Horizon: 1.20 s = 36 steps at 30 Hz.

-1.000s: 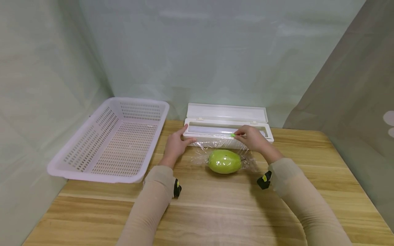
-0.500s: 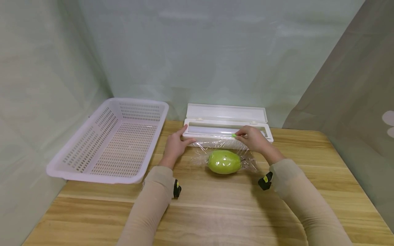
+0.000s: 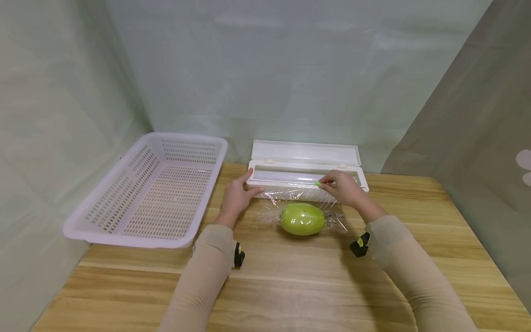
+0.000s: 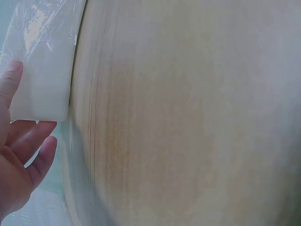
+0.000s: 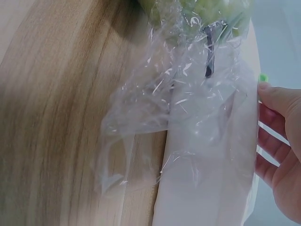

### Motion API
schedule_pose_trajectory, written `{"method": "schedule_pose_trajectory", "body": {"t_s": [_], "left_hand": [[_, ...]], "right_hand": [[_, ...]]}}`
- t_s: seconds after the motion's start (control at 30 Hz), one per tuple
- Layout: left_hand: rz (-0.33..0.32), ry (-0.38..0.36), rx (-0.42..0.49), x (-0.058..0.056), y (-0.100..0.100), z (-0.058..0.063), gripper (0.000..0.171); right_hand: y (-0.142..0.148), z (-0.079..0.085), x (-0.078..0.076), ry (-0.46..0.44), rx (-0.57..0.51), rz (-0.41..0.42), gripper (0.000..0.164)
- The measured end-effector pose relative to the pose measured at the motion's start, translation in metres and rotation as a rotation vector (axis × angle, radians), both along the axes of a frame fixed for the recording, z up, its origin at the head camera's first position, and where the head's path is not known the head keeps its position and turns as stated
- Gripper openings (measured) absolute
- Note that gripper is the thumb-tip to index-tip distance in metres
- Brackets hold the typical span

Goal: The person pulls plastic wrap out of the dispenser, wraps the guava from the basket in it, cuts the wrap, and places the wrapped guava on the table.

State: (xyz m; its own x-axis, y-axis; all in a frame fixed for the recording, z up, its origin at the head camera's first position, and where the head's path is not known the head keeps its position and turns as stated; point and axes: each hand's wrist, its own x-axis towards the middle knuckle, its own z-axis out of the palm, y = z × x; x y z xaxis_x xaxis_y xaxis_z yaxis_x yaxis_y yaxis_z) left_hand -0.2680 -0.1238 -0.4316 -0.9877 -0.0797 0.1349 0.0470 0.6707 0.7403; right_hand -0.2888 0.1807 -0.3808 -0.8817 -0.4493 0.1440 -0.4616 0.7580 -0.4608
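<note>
The green tab [image 3: 317,183] has slid a little to the right along the front edge of the box [image 4: 44,94], and the right hand [image 3: 347,188] has gone with it, thumb and forefinger pinched on the tab. The shift is small, and the tab now sits right of the box's middle. It looks like a slide cutter, so this is probably a cut under way across the film [image 5: 136,141], with some width left on the right; whether the film is parted behind the tab is too fine to tell. The left hand [image 3: 236,199] has not moved: it grips the box's left end, thumb on the front, which seems to steady it against the pull. The fruit [image 3: 303,219] has stayed put too, lying on its side on the bench [image 3: 290,286] just in front of the box, film around it, crumpled at both ends and stretching back to the box's front. The roll [image 3: 286,176] shows in the box's window, and the lid [image 3: 306,152] stands open behind.
</note>
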Motion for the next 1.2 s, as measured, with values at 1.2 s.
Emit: {"method": "schedule_pose_trajectory", "body": {"t_s": [1.2], "left_hand": [[0.000, 0.025, 0.003, -0.005, -0.009, -0.005, 0.076]], "right_hand": [[-0.007, -0.026, 0.009, -0.062, -0.322, -0.213, 0.040]]}}
